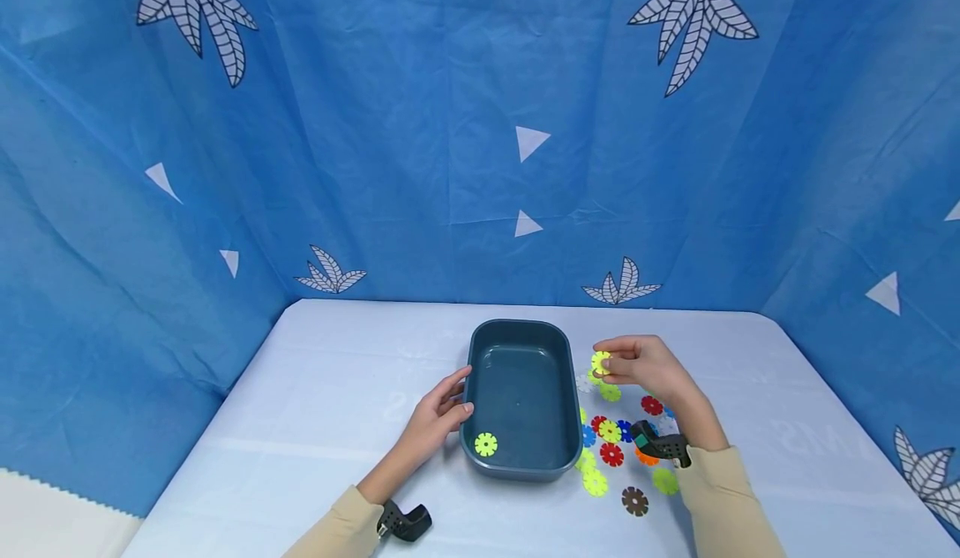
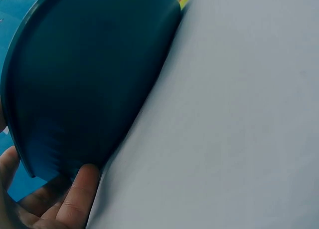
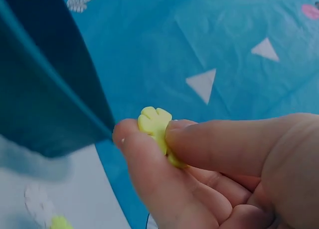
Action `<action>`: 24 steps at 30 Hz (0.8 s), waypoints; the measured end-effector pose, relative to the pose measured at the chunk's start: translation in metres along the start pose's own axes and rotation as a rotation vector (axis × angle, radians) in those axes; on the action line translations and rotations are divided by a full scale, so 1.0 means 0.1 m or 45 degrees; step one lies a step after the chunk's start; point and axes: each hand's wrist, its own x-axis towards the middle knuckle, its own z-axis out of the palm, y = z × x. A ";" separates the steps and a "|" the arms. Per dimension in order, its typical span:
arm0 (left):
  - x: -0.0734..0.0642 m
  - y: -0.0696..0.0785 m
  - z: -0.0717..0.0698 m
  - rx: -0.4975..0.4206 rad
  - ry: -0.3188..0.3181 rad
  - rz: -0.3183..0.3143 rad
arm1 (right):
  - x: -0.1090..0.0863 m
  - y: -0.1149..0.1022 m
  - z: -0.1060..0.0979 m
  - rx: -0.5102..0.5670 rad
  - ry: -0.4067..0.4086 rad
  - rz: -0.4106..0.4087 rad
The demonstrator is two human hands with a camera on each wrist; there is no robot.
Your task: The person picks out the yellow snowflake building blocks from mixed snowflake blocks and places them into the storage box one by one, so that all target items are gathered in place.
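A dark teal plastic bin (image 1: 517,399) stands on the table, one yellow-green notched disc (image 1: 486,444) lying inside near its front left corner. My left hand (image 1: 441,412) touches the bin's left side with its fingertips; in the left wrist view, the fingers (image 2: 79,196) rest against the outer wall (image 2: 94,89). Between thumb and fingers, my right hand (image 1: 639,366) pinches another yellow-green notched disc (image 1: 601,364), raised just right of the bin's far half. The right wrist view shows this pinched disc (image 3: 154,123) close up, partly covered by the thumb.
Loose notched discs lie scattered right of the bin, among them a red disc (image 1: 611,455), a brown disc (image 1: 635,501) and several yellow-green ones. A white cloth covers the table (image 1: 337,374). Blue patterned curtain (image 1: 450,124) hangs behind and at both sides.
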 end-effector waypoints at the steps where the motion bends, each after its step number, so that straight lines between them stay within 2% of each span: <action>1: 0.00 0.00 0.00 0.001 0.000 0.000 | 0.00 -0.01 0.01 -0.007 -0.008 -0.013; 7: -0.01 0.00 0.00 0.000 0.008 -0.002 | -0.04 -0.10 0.11 -0.015 -0.064 -0.092; 13: 0.00 0.02 0.01 -0.029 0.023 -0.016 | -0.07 -0.17 0.27 0.003 -0.166 -0.156; 24: 0.00 0.01 0.01 -0.032 0.029 -0.012 | -0.11 -0.29 0.69 0.010 -0.282 -0.192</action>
